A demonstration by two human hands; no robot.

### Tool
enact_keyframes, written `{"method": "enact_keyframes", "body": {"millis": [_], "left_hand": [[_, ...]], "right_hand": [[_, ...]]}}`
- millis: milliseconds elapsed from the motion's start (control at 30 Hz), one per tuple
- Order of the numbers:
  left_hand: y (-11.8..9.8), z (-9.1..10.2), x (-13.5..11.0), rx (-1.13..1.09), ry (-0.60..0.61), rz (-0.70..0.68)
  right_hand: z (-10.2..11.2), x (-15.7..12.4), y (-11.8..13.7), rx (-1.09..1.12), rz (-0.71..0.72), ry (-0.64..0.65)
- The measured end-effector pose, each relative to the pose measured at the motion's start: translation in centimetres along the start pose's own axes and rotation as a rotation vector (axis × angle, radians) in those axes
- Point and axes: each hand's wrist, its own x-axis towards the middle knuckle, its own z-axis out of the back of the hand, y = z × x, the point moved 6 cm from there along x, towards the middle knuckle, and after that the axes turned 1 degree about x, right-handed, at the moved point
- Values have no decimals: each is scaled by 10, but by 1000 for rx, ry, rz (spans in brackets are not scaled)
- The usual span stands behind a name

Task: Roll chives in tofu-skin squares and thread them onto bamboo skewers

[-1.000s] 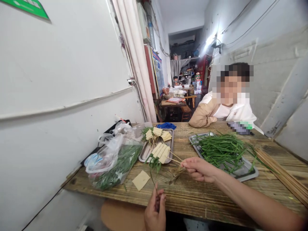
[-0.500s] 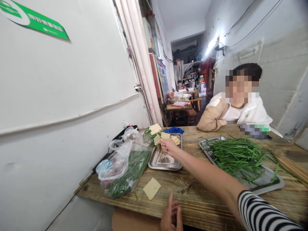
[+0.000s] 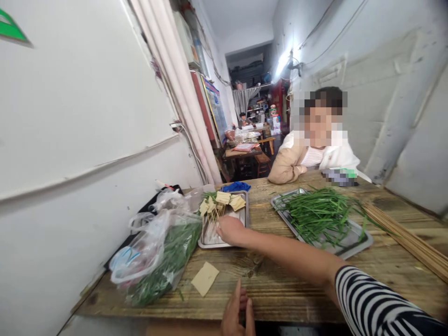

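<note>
My right hand [image 3: 229, 229] reaches over the near end of a steel tray [image 3: 213, 241] and closes round the lower ends of bamboo skewers. Those skewers carry folded tofu skin pieces [image 3: 224, 199] with green chives, lying at the tray's far end. My left hand [image 3: 238, 311] rests at the table's near edge with its fingers stretched out and nothing in it. One flat tofu skin square [image 3: 205, 278] lies loose on the wooden table [image 3: 280, 289] just left of that hand.
A second steel tray [image 3: 350, 245] piled with chives [image 3: 320, 213] stands to the right, with a bundle of bare skewers [image 3: 409, 241] beyond it. A plastic bag of greens [image 3: 157, 254] lies by the left wall. A person sits across the table.
My right hand carried the skewer from the table's middle to the tray, set it among the others, then drew back toward the tray's near end. My left hand let go of the chive.
</note>
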Motion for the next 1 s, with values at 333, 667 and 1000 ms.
{"method": "enact_keyframes", "body": {"millis": [333,667,1000], "left_hand": [[-15,5,3,6,85,29],[23,66,95,246,166,273],[24,76,116,369,89,364]], "right_hand": [[117,-180,-192,-292,-239,-164],[93,-353,-297,-51,-391,-573],[91,-235,-182,81,28,-264]]}}
